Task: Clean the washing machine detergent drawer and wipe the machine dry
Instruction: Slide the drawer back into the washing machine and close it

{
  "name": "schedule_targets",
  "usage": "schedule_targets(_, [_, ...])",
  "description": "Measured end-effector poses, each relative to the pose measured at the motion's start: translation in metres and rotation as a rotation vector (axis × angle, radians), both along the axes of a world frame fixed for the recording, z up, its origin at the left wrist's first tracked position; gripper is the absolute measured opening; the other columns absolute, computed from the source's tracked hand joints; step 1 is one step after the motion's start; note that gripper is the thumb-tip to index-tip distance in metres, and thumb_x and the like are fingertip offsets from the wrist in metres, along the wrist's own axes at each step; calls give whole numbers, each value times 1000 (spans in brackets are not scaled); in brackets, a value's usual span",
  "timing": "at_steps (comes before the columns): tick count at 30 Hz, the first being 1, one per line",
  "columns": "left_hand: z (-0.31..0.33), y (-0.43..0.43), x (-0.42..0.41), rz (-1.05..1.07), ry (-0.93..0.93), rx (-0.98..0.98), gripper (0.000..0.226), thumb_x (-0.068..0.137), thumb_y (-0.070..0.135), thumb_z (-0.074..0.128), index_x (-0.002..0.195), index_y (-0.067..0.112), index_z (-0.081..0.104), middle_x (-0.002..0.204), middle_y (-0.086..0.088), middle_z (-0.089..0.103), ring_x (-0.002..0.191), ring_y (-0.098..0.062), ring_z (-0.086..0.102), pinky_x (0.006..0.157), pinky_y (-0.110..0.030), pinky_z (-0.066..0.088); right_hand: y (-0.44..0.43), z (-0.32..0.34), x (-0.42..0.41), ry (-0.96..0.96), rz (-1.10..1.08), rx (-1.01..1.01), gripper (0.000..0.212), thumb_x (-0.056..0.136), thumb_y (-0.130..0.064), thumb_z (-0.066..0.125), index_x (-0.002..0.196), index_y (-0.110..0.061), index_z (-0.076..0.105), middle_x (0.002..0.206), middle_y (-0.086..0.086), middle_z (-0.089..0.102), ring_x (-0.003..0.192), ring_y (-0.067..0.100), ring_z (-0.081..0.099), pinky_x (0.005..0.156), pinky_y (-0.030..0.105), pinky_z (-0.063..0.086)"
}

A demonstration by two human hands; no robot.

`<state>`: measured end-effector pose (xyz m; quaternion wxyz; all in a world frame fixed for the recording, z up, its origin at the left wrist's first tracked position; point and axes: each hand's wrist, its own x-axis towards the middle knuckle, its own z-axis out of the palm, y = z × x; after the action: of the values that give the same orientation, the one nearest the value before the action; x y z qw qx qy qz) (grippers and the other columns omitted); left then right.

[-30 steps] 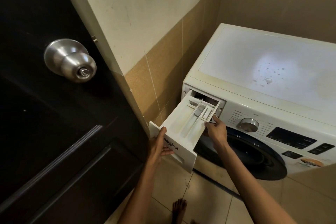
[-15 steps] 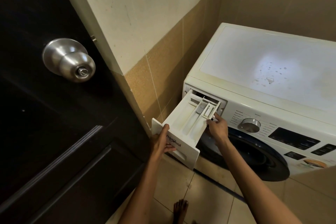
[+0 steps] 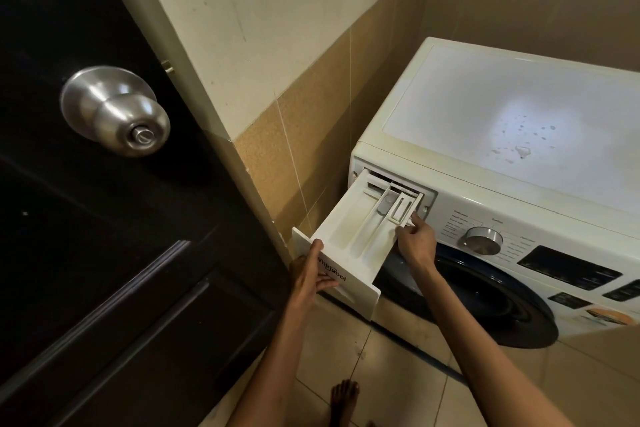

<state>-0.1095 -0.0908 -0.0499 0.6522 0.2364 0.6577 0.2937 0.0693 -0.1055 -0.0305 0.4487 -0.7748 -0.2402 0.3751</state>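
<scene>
The white detergent drawer (image 3: 349, 236) sticks far out of its slot at the top left of the white front-loading washing machine (image 3: 519, 121). Its compartments show yellowish stains. My left hand (image 3: 310, 276) grips the drawer's front panel at its left end, thumb over the top edge. My right hand (image 3: 414, 243) holds the drawer's right side wall near the slot, fingers curled on the rim. Water drops lie on the machine's top.
A dark door (image 3: 104, 218) with a steel knob (image 3: 116, 111) stands open close on the left. A tiled wall corner (image 3: 263, 163) lies between door and machine. The machine's dial (image 3: 483, 240) and round door (image 3: 485, 298) are right of my right hand. My bare foot (image 3: 343, 399) rests on the floor tiles.
The drawer has slid slightly back toward the slot and both hands moved with it; the view shifted a little.
</scene>
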Motion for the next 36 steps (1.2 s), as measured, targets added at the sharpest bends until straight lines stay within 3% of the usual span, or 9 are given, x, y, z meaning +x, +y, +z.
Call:
schedule_targets(6, [-3,-2,21,-9,-78,16,43,85,33,62,115,7,49,100,-20,61,86,-31,65,57,-31,59,11,-1,18,-95,23,-13,39,85,-2,46,120,-13,59,71,6,58,70,25,56,70,37,48])
schedule_targets(11, [-1,14,37,-30,-188,27,43,86,34,62,115,6,48,101,-19,61,91,-29,62,67,-33,58,14,3,29,-160,24,-21,32,89,-8,50,119,2,55,103,25,65,93,36,60,85,43,48])
schedule_targets(14, [-2,21,46,-68,-254,24,37,91,35,55,111,4,50,95,-15,62,93,-28,61,81,-37,53,9,9,27,-285,154,-38,56,89,-31,60,137,-5,43,129,20,56,116,33,54,97,41,44])
schedule_targets(16, [-6,25,47,-85,-287,28,33,94,34,50,107,4,51,95,-16,62,90,-26,61,79,-35,52,5,17,25,-382,261,-23,76,83,-44,64,144,-11,32,140,16,45,125,31,47,101,42,40])
schedule_targets(20, [-14,23,39,-62,-392,-1,28,97,27,44,108,3,52,100,-20,63,93,-28,62,77,-33,54,-4,22,27,-617,567,-18,116,63,-47,80,150,-15,10,153,13,13,140,30,20,113,47,29])
schedule_targets(24, [-18,20,36,-26,-453,-19,20,98,17,42,101,3,56,100,-19,64,93,-27,64,78,-33,56,-6,12,30,-872,600,-23,127,60,-57,78,149,-4,3,156,20,-1,144,32,-9,118,50,3])
schedule_targets(28, [-16,34,56,1,-481,-9,19,96,10,45,111,3,53,102,-18,63,94,-26,63,75,-36,58,1,7,34,-1021,527,-10,124,66,-59,71,146,0,-3,155,21,-5,141,31,-15,114,44,-8])
schedule_targets(32, [-9,60,84,2,-503,-40,35,99,18,41,126,-3,45,102,-18,61,105,-29,56,97,-40,44,21,14,50,-1033,484,-81,117,74,-50,71,145,3,-5,155,21,-5,139,26,-19,114,41,-10])
schedule_targets(36, [-6,86,102,24,-538,-84,48,102,31,28,134,-2,41,129,-24,51,121,-34,46,103,-41,37,45,19,64,-1097,447,-83,112,74,-42,72,145,4,-1,155,21,4,140,26,-13,115,41,-7])
